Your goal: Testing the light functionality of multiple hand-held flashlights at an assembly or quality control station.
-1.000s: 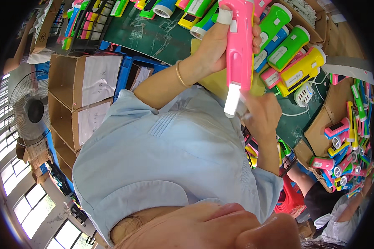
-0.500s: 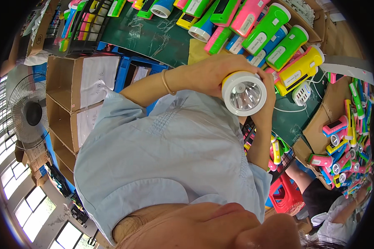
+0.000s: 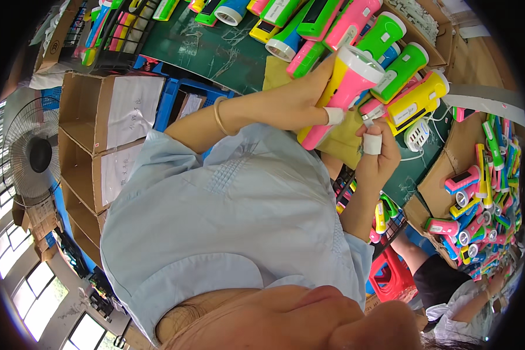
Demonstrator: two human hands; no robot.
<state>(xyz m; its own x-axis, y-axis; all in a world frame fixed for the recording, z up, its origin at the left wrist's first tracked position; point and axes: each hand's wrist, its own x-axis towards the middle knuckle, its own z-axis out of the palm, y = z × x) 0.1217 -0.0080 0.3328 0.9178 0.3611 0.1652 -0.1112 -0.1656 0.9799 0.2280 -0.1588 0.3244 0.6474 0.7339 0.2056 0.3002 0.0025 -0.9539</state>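
My left hand (image 3: 306, 96) is closed around a yellow and pink flashlight (image 3: 345, 87) with a white head ring. The lamp end points up and away, and the pink tail hangs toward my shirt. White tape wraps my left thumb. To its right, my right hand (image 3: 380, 149) pinches a small plug (image 3: 367, 120) with a silvery metal end, apart from the flashlight; a finger there is taped white too. Beyond the plug, a yellow flashlight (image 3: 419, 104) and a green flashlight (image 3: 399, 71) lie on the green table (image 3: 216, 64). A yellow cloth (image 3: 341, 140) is partly hidden under the held flashlight.
A white multi-port charger (image 3: 417, 135) with white cables sits right of my right hand. Many colourful flashlights (image 3: 472, 198) are heaped at the right. Cardboard bins (image 3: 87, 116), a blue crate (image 3: 172, 96) and a fan (image 3: 39, 154) stand left. A red stool (image 3: 394, 280) and another person (image 3: 458, 291) are lower right.
The flashlight has turned from lens toward me to side-on and moved up and away. My right hand has left it, moved lower, and now pinches a small plug.
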